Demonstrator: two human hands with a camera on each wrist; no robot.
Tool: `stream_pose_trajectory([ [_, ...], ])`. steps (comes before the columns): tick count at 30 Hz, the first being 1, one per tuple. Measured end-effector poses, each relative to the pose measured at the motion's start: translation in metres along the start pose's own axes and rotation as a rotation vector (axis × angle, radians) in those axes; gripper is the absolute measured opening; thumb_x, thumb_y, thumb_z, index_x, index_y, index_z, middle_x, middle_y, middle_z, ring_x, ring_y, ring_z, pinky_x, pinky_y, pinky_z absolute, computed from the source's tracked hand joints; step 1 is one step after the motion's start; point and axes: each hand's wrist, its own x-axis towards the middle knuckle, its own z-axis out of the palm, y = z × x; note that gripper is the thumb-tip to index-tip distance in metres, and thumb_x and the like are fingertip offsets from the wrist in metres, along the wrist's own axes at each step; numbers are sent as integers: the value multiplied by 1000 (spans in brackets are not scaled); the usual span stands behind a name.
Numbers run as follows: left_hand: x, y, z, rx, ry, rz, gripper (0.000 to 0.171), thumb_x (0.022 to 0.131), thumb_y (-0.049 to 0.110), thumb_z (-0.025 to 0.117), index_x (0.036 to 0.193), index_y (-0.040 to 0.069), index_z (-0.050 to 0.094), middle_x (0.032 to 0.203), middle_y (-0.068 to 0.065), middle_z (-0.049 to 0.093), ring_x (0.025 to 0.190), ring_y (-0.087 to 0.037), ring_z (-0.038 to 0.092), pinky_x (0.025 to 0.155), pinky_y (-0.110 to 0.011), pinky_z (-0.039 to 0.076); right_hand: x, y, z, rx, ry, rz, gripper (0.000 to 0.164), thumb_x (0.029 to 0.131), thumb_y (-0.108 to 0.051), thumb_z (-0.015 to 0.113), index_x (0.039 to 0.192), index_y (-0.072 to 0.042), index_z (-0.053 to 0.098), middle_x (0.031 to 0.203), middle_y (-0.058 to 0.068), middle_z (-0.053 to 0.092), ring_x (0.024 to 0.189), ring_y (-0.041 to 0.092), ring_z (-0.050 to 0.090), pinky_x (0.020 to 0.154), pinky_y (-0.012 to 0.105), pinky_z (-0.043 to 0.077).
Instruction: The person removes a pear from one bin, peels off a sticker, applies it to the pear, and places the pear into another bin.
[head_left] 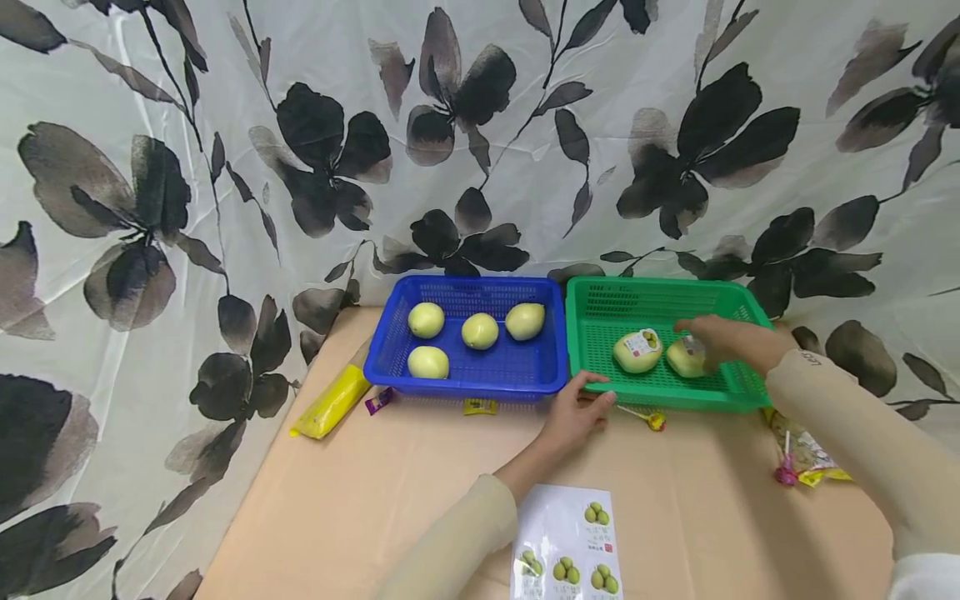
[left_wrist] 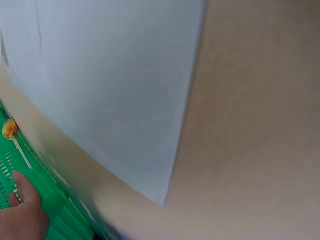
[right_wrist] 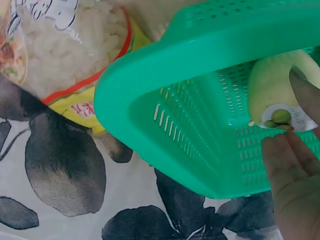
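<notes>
My right hand [head_left: 731, 342] reaches into the green basket [head_left: 675, 402], its thumb and fingers [right_wrist: 282, 170] on either side of a pale green fruit [right_wrist: 272, 90] that bears a white sticker [right_wrist: 290, 117]. Beside it in the basket lies another pale green fruit [head_left: 634, 357], also stickered. Over the front left corner of the green basket, my left hand [head_left: 573, 417] hovers with loosely bent fingers at the rim, holding nothing visible. In the left wrist view, part of that hand [left_wrist: 25, 215] overlaps the basket.
A blue basket [head_left: 465, 388] with several unstickered fruits stands on the left. In front lie a sticker sheet [head_left: 566, 542], a lollipop [head_left: 652, 419], small candies [head_left: 480, 407] and a yellow package [head_left: 333, 402]. A clear bag [right_wrist: 75, 55] and pink lollipop [head_left: 786, 473] sit at right.
</notes>
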Motion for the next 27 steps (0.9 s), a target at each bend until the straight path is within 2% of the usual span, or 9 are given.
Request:
stream_pose_trajectory([
  [5, -7, 2, -5, 41, -15, 17, 44, 102, 19, 69, 145, 18, 59, 112, -17, 73, 106, -45, 70, 87, -54, 64, -8, -7, -8, 31, 40, -6, 85, 72, 4, 90, 144, 9, 46, 135, 40, 54, 124, 61, 52, 83, 56, 58],
  [8, -17, 3, -13, 83, -46, 30, 54, 102, 20, 69, 152, 31, 52, 112, -14, 74, 103, -37, 74, 86, -47, 65, -12, -13, -14, 37, 50, -8, 88, 74, 3, 90, 148, 9, 43, 140, 42, 50, 128, 63, 47, 89, 61, 56],
  [10, -26, 4, -20, 104, -69, 41, 58, 103, 21, 68, 155, 34, 48, 114, -14, 74, 103, -33, 75, 85, -45, 65, -15, -20, -20, 40, 63, -15, 87, 76, 1, 89, 149, 9, 42, 143, 43, 46, 131, 64, 44, 93, 65, 53],
  [12, -37, 6, -30, 116, -82, 48, 58, 103, 22, 67, 156, 34, 46, 115, -15, 74, 102, -29, 76, 87, -46, 65, -17, -28, -26, 50, 85, -27, 88, 78, -1, 88, 151, 9, 40, 148, 43, 42, 135, 64, 40, 97, 69, 50],
  [16, -56, 15, -62, 88, -63, 44, 59, 102, 17, 68, 156, 26, 45, 117, -21, 71, 102, -33, 76, 90, -53, 63, -18, -50, -37, 68, 125, -57, 86, 82, -5, 87, 153, 6, 39, 152, 43, 36, 139, 64, 36, 100, 72, 47],
  [19, -68, 22, -93, 64, 6, 42, 62, 101, 14, 69, 156, 22, 42, 115, -25, 70, 99, -34, 76, 88, -51, 64, -16, -73, -45, 75, 147, -96, 84, 84, -7, 86, 153, 4, 40, 153, 41, 37, 139, 61, 38, 100, 70, 49],
  [23, -78, 26, -138, 43, 186, 29, 59, 100, 16, 71, 152, 20, 43, 106, -27, 71, 93, -39, 77, 83, -49, 65, -3, -112, -51, 72, 163, -155, 77, 88, -9, 83, 153, 2, 43, 153, 35, 42, 139, 54, 45, 102, 63, 52],
  [27, -88, 19, -173, 25, 342, 3, 53, 102, 24, 70, 148, 15, 45, 105, -34, 69, 90, -41, 77, 82, -52, 64, 17, -159, -53, 36, 148, -233, 72, 91, -12, 81, 152, 0, 46, 151, 29, 47, 137, 46, 51, 107, 57, 52],
])
